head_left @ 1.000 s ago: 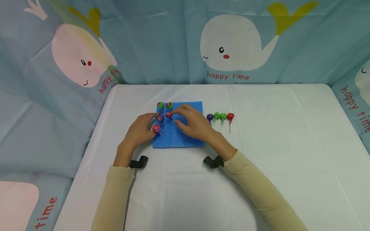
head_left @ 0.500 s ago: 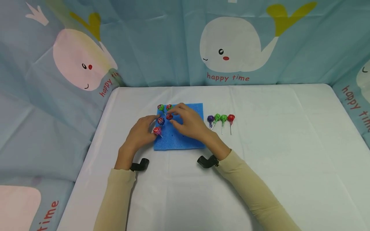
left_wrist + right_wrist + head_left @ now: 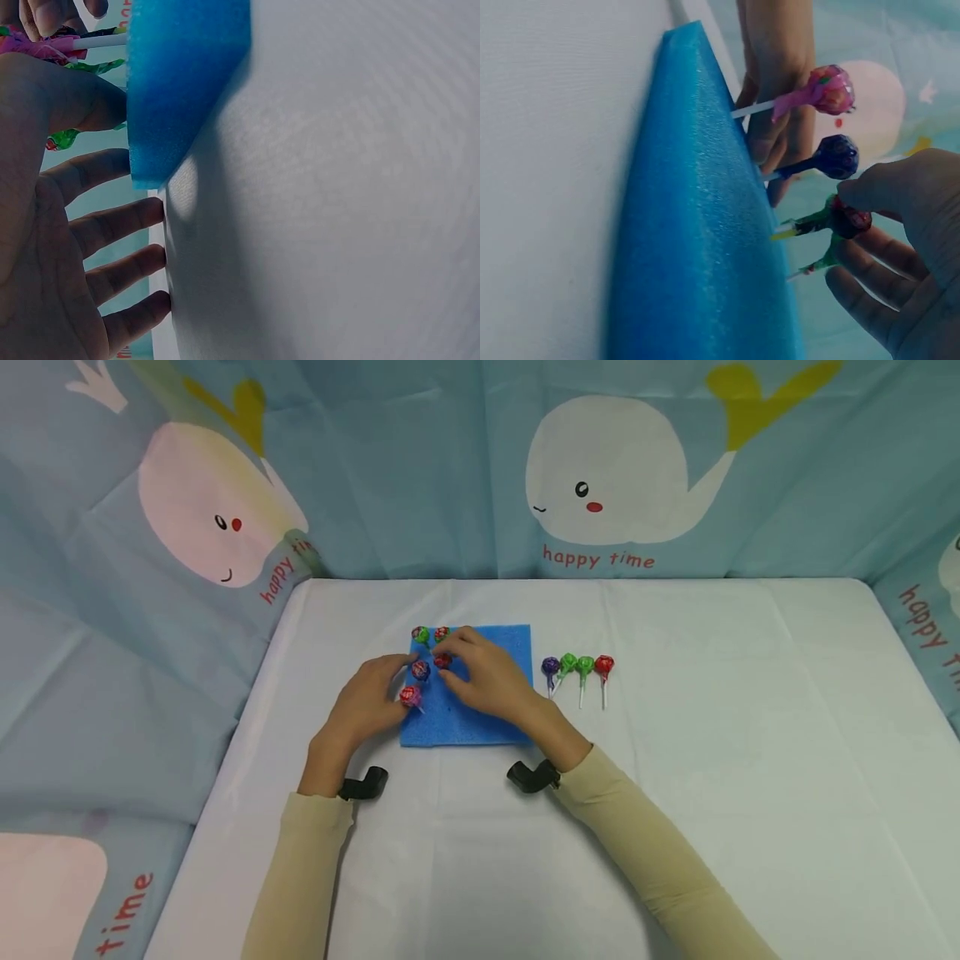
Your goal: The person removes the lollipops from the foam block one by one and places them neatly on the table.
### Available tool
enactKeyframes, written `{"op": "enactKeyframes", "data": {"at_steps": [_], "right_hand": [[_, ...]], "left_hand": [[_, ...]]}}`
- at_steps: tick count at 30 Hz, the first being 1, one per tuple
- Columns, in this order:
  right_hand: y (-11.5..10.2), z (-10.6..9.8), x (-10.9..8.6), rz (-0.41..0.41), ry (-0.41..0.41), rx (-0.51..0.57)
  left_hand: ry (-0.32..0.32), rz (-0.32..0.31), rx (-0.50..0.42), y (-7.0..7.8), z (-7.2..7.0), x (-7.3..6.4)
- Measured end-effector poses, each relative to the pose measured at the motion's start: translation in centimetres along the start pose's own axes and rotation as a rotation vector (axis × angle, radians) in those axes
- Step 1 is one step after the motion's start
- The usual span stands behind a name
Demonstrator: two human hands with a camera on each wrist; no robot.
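Right hand (image 3: 491, 681) sits further left than a second ago, thumb and fingers now pinching; left hand (image 3: 365, 697), fingers spread, lies at the left edge of the blue foam board (image 3: 472, 727). Pinched red lollipop (image 3: 443, 662), left of frame centre, meets the board by its stick (image 3: 784, 235), depth unseen; judged best: push straight along it, clear of the green lollipop (image 3: 422, 637) beyond.

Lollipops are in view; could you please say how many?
9: five at the blue foam (two far ones, dark red one, blue one, pink one), four on the table to its right (purple one, two green ones, red one). The right hand may hide more.
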State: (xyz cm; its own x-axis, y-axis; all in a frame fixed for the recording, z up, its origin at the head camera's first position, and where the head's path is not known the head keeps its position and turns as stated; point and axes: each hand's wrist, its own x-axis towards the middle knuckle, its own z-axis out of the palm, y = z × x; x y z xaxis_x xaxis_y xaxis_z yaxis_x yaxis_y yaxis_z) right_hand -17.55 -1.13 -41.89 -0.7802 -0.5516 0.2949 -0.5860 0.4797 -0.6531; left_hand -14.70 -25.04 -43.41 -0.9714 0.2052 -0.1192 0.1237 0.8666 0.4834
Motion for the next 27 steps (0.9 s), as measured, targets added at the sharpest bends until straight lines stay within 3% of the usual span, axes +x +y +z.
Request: {"op": "enactKeyframes", "data": {"at_steps": [27], "right_hand": [[0.28,0.67,0.11,-0.011,0.047,-0.060]], "left_hand": [[-0.016,-0.010,0.014,-0.32,-0.08,0.24]]}}
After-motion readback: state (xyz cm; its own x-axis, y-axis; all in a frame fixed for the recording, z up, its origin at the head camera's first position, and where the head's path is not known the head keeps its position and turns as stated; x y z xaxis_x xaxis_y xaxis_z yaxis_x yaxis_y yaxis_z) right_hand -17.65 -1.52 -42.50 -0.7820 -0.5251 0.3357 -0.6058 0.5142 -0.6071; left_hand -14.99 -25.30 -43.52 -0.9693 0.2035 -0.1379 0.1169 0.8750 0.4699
